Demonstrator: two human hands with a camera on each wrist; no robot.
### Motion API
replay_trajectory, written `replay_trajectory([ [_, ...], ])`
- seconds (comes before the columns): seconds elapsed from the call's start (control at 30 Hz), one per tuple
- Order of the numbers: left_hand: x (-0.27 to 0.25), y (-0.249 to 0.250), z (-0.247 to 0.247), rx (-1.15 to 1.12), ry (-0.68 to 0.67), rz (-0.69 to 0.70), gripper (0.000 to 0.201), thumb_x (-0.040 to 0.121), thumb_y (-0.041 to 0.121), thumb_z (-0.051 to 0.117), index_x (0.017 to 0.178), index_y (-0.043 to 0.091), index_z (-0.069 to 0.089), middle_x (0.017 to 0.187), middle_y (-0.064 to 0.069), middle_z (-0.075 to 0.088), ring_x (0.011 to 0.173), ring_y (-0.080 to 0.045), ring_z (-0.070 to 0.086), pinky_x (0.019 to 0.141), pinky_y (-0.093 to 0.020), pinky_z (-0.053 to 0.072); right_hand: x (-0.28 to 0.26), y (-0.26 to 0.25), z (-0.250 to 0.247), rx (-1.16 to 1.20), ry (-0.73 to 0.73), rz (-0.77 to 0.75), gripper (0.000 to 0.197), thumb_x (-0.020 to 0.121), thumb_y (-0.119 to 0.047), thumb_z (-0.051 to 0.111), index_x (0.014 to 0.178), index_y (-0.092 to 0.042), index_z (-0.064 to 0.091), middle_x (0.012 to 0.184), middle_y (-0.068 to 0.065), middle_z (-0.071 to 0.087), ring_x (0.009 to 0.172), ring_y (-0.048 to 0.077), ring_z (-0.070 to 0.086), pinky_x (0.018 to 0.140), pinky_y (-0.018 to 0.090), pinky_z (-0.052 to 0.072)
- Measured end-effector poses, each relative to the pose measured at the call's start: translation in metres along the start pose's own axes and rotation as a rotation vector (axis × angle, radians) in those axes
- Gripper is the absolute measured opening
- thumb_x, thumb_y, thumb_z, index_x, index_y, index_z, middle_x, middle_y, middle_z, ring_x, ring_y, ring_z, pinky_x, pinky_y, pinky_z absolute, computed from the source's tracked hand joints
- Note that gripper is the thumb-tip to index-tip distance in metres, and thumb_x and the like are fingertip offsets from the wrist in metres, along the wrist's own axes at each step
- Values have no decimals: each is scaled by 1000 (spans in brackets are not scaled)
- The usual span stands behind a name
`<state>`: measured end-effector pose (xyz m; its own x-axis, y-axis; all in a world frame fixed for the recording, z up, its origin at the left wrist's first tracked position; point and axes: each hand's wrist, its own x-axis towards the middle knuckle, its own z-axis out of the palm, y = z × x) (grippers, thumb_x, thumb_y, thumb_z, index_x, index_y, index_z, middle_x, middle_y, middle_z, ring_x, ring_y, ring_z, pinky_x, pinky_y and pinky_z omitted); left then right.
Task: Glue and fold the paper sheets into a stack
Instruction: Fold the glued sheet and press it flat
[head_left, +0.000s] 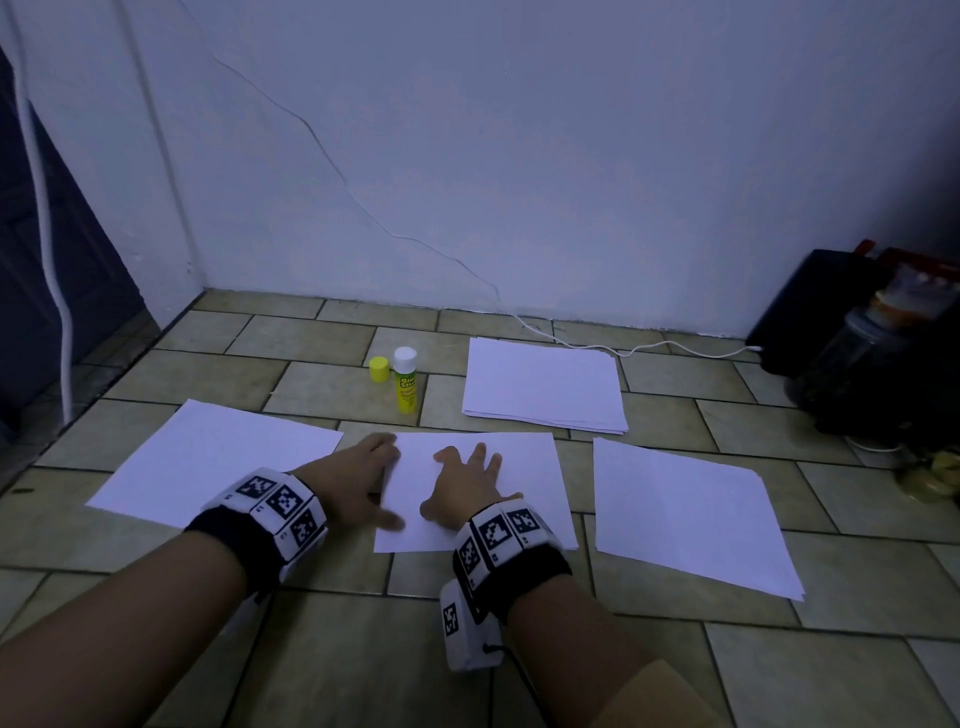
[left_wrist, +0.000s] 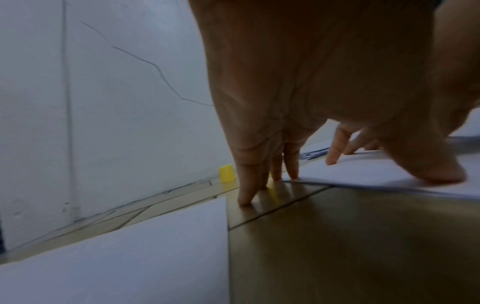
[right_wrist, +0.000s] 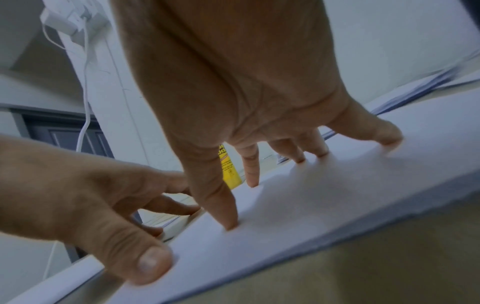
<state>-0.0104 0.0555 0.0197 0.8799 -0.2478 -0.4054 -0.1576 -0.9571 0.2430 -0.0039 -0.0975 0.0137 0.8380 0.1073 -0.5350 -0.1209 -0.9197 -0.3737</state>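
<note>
A white middle sheet (head_left: 524, 467) lies flat on the tiled floor. My right hand (head_left: 467, 483) presses on it with fingers spread (right_wrist: 223, 205). My left hand (head_left: 363, 483) lies at the sheet's left edge, thumb (left_wrist: 441, 174) on the paper (left_wrist: 363, 174) and fingertips (left_wrist: 245, 197) on the tile beside it. Neither hand grips anything. Another single sheet (head_left: 208, 462) lies to the left, several sheets (head_left: 685, 514) to the right, and a paper stack (head_left: 543, 384) behind. The uncapped yellow glue stick (head_left: 405, 382) stands behind the middle sheet, its yellow cap (head_left: 379, 369) beside it.
A white wall runs close behind the papers. A white cable (head_left: 623, 351) trails along the floor to dark bags and jars (head_left: 857, 338) at the right. A dark door (head_left: 52, 260) and a hanging cord are at the left. Bare tiles lie in front of me.
</note>
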Motion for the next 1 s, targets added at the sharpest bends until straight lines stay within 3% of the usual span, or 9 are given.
replay_trajectory([
  [0.13, 0, 8, 3, 139, -3, -37, 107, 81, 54, 68, 153, 8, 4, 162, -3, -1, 147, -20, 13, 117, -35, 23, -3, -7, -5, -152, -22, 15, 75, 90, -30, 60, 150, -29, 15, 158, 14, -15, 144, 39, -11, 107, 69, 18],
  [0.23, 0, 13, 1, 202, -22, -55, 107, 83, 55, 65, 153, 5, 2, 162, -7, -3, 148, -22, 8, 118, -38, 22, -5, -17, -5, -363, 32, -19, 79, 90, -35, 60, 151, -22, 12, 157, 15, -19, 143, 44, -13, 106, 71, 13],
  [0.37, -2, 19, 0, 247, -15, -42, 103, 85, 54, 63, 152, 1, 5, 161, -12, -1, 149, -23, 3, 116, -36, 21, 3, -23, -1, -465, 13, -286, 68, 91, -30, 61, 146, -7, 29, 160, 9, -4, 148, 23, 0, 113, 61, 13],
  [0.47, -1, 18, 0, 229, -19, -51, 104, 84, 54, 64, 151, 1, 5, 161, -12, -2, 148, -23, 9, 114, -35, 25, 7, -14, -10, -477, -8, -382, 56, 92, -32, 57, 138, -4, 41, 159, 12, 8, 145, 26, 13, 114, 55, 15],
  [0.53, 0, 16, 1, 206, -19, -52, 106, 83, 53, 65, 151, 1, 4, 161, -11, -2, 148, -22, 12, 114, -34, 26, 9, -4, -14, -398, 27, -433, 62, 91, -30, 58, 143, -9, 32, 157, 11, 13, 143, 29, 17, 114, 53, 16],
  [0.63, -1, 15, 0, 193, -26, -43, 107, 83, 53, 66, 151, 1, 1, 161, -10, -1, 148, -22, 11, 115, -32, 22, 7, 3, -11, -287, -18, -510, 75, 92, -27, 59, 151, -19, 14, 158, 6, 16, 145, 22, 17, 115, 53, 11],
  [0.77, -3, 13, 0, 198, -39, -45, 106, 83, 55, 63, 152, 3, 1, 162, -8, -2, 148, -20, 11, 116, -34, 24, 7, 5, -14, -380, -68, -449, 71, 97, -40, 48, 153, -21, 8, 161, -4, 3, 146, 16, 14, 117, 52, 3],
  [0.87, -4, 13, 0, 205, -52, -57, 106, 84, 56, 63, 153, 5, 1, 162, -7, -4, 148, -19, 11, 116, -36, 25, 10, 26, -29, -333, -64, -335, 66, 98, -45, 41, 153, -25, 11, 161, -8, 4, 146, 18, 18, 118, 50, -1],
  [1.0, -5, 14, -1, 215, -63, -62, 106, 84, 56, 63, 153, 5, 1, 162, -5, -4, 148, -19, 13, 116, -38, 27, 6, 64, -55, -271, 5, -164, 64, 97, -52, 40, 151, -27, 16, 158, -3, 21, 141, 25, 29, 119, 44, 12],
])
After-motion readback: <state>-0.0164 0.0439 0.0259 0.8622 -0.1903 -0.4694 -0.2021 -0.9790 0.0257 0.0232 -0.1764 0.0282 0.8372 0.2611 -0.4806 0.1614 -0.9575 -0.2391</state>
